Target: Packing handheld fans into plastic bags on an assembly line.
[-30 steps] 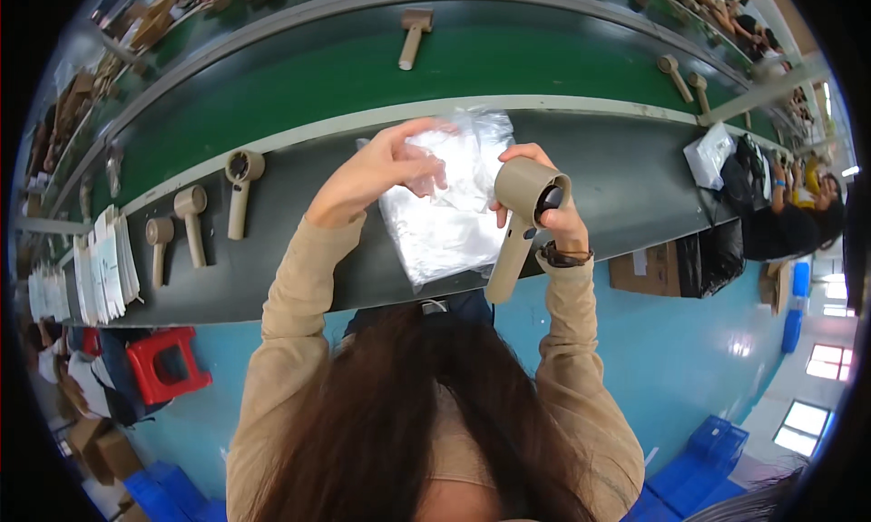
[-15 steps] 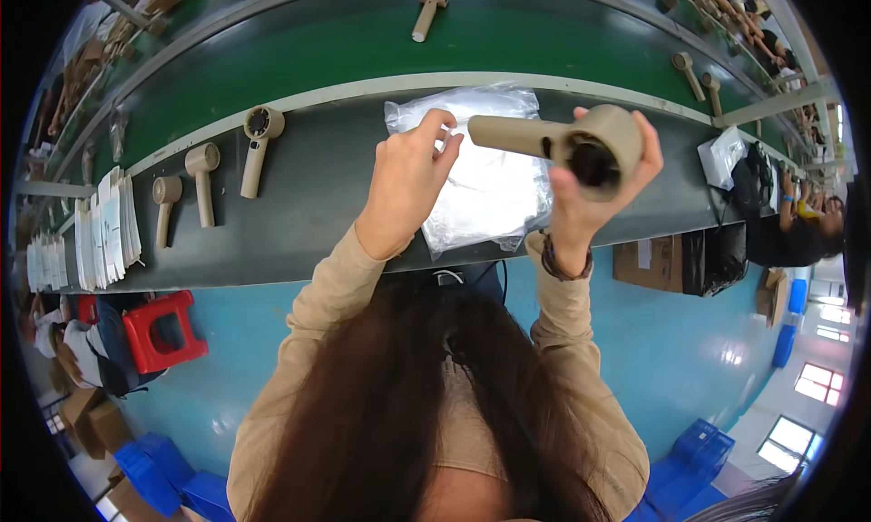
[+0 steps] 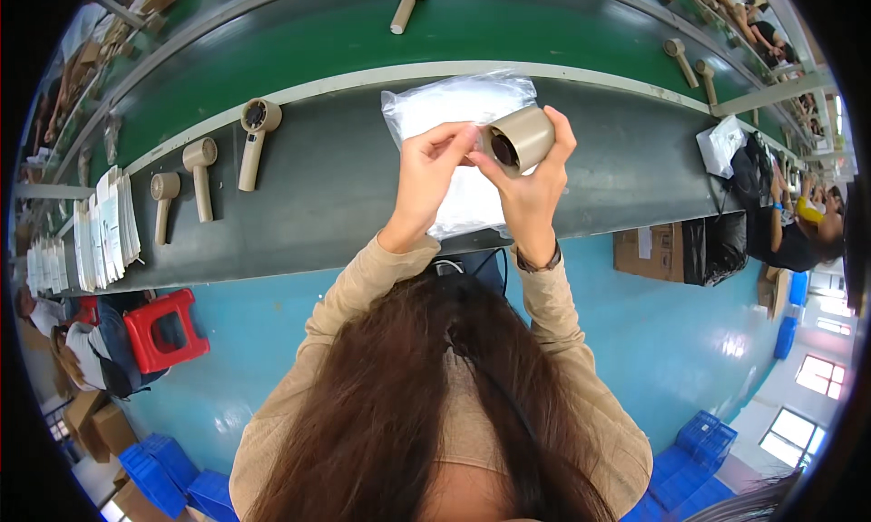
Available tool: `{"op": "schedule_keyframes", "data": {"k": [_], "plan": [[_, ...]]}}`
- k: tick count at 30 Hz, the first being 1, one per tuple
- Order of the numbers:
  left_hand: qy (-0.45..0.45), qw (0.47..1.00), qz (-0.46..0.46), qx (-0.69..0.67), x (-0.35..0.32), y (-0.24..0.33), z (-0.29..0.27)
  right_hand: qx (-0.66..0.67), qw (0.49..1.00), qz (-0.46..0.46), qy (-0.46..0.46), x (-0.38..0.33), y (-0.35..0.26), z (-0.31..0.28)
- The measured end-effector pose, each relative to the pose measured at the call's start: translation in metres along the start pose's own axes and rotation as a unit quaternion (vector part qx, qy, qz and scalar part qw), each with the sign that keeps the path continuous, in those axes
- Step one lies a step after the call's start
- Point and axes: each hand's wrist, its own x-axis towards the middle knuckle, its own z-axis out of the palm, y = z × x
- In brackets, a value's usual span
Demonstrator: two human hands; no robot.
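My right hand (image 3: pixel 533 191) is wrapped round the head of a beige handheld fan (image 3: pixel 526 136), whose dark round opening faces left. The fan's handle cannot be made out from here. Close against that opening, my left hand (image 3: pixel 431 173) has thumb and forefinger pinched together; whatever is between them is too small or hidden to name. Beneath both hands lies a clear plastic bag (image 3: pixel 454 96) with white contents, flat on the dark work surface.
Three more handheld fans (image 3: pixel 253 146) lie to the left, beside a stack of white folded sheets (image 3: pixel 104 218). Others ride on the green conveyor belt (image 3: pixel 544 32). A red stool (image 3: pixel 166 331) stands at left; a cardboard box (image 3: pixel 649 253) sits below the bench at right.
My right hand has moved left and turned the fan, so its handle no longer points left. My left hand has moved right to meet the head. Fans on the belt have shifted left.
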Motion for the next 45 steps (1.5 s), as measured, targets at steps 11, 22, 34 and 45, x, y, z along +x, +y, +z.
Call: {"op": "schedule_keyframes", "data": {"k": [11,22,34,45], "plan": [[0.035,0.964,0.084,0.251,-0.002,-0.011,-0.005,0.084,0.975,0.055,-0.196,0.002,0.015,0.000],[-0.048,0.994,-0.002,0.099,-0.001,-0.019,-0.046,0.289,0.905,0.238,-0.203,-0.002,0.052,0.005],[-0.061,0.994,0.043,0.075,-0.019,-0.042,-0.045,0.355,0.888,0.248,-0.151,-0.006,0.043,0.009],[-0.058,0.994,0.081,0.036,-0.011,-0.020,-0.027,0.388,0.899,0.133,-0.149,0.002,0.025,0.001]]}}
